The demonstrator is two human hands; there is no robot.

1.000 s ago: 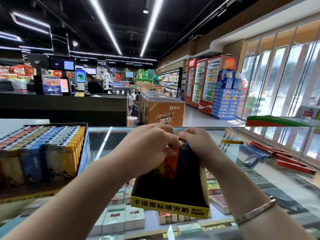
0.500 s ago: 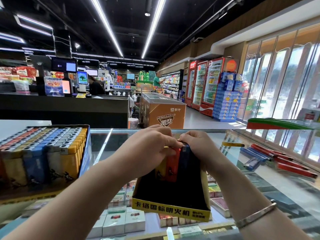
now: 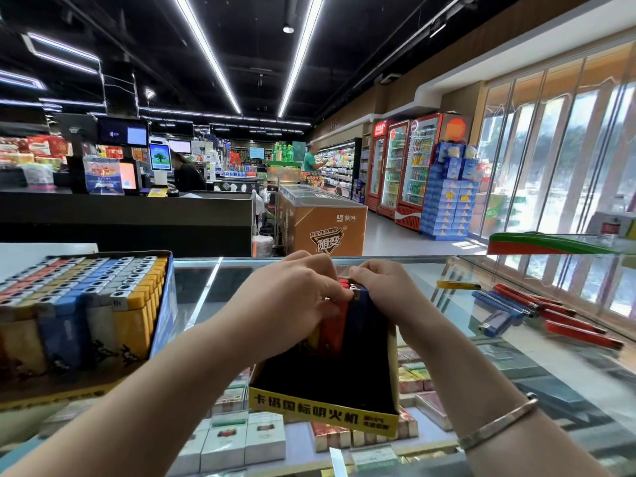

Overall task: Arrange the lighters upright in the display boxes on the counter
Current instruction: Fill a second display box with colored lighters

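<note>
1. Both hands worked the far end of a black display box [image 3: 323, 383] on the glass tabletop [image 3: 481, 359].
2. The left hand [image 3: 292, 301] and right hand [image 3: 385, 290] had fingers curled on upright lighters [image 3: 344, 325].
3. Best practice: press them flush against the back wall, bases down.
4. Loose lighters [image 3: 537, 315] lay well right of the fingers; a full box [image 3: 79, 311] stood left.
</note>
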